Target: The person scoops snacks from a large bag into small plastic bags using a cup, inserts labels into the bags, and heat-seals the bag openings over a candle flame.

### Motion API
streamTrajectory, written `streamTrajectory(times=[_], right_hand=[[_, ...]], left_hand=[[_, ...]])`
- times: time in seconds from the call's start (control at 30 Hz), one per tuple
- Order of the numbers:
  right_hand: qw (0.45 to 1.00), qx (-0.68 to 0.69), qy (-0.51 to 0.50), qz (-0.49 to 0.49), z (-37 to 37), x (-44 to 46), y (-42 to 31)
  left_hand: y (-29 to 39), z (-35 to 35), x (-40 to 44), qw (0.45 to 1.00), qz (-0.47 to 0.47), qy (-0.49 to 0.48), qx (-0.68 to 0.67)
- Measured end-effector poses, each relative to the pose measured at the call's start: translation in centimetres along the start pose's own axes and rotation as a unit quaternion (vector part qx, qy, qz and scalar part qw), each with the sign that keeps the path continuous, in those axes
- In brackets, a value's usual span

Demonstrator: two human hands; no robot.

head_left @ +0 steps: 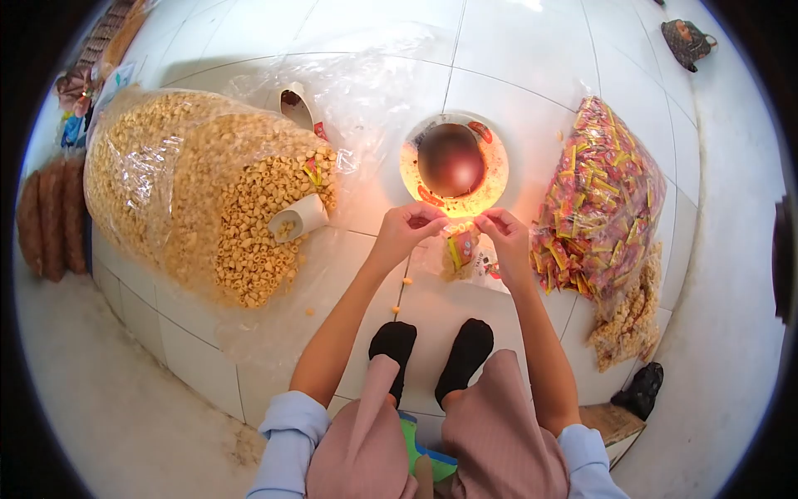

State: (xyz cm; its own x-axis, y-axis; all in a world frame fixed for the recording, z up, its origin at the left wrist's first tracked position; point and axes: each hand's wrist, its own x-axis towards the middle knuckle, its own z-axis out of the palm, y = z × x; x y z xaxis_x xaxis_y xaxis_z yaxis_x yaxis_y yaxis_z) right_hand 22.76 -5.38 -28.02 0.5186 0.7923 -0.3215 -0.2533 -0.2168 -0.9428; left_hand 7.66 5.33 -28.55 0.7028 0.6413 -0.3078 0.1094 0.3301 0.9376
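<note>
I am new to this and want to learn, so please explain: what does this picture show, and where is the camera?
There is no machine: one camera on a person's head looks forward and down. The left hand and right hand together hold the top of a small bag beside a glowing round thing, perhaps a lamp. On the tiled floor, a big bag of snacks with a scoop lies left, and a bag of small packets right.

Glossy white tile floor (515,50) w/ dark grout lines, bright light reflecting up top, warm orange glow on tiles near center, duller gray floor surface (158,374) along lower left and right, brownish stain (248,445) at lower left, wooden piece (611,424) lower right.
</note>
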Motion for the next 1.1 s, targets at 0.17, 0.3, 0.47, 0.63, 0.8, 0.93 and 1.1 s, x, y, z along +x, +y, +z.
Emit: streamTrajectory(times=[0.17, 0.3, 0.47, 0.63, 0.8, 0.93, 1.1], right_hand=[[0.998, -0.027, 0.061, -0.002, 0.1, 1.6, 0.9], [0.997, -0.047, 0.069, 0.004, 0.1, 2.1, 1.5], [0.994, -0.091, 0.067, -0.003, 0.0, 2.9, 1.7], [0.993, -0.106, 0.039, 0.02, -0.2, 4.6, 1.3], [0.995, -0.086, 0.054, 0.005, -0.1, 5.6, 2.0], [0.994, -0.086, 0.062, 0.011, -0.2, 5.8, 2.0], [0.993, -0.104, 0.064, 0.003, -0.4, 6.2, 2.2]], left_hand=[[-1.8, 1.4, 0.6, 0.993, -0.006, 0.088, -0.072], [-2.7, 1.7, 0.6, 0.985, -0.024, 0.129, -0.11], [-3.1, 1.8, 0.9, 0.979, -0.053, 0.155, -0.119], [-2.8, 1.9, 2.0, 0.976, -0.069, 0.186, -0.086], [-2.8, 2.2, 2.7, 0.964, -0.07, 0.234, -0.105], [-3.1, 2.3, 2.9, 0.963, -0.067, 0.234, -0.112], [-3.2, 2.3, 3.3, 0.965, -0.061, 0.234, -0.104]])
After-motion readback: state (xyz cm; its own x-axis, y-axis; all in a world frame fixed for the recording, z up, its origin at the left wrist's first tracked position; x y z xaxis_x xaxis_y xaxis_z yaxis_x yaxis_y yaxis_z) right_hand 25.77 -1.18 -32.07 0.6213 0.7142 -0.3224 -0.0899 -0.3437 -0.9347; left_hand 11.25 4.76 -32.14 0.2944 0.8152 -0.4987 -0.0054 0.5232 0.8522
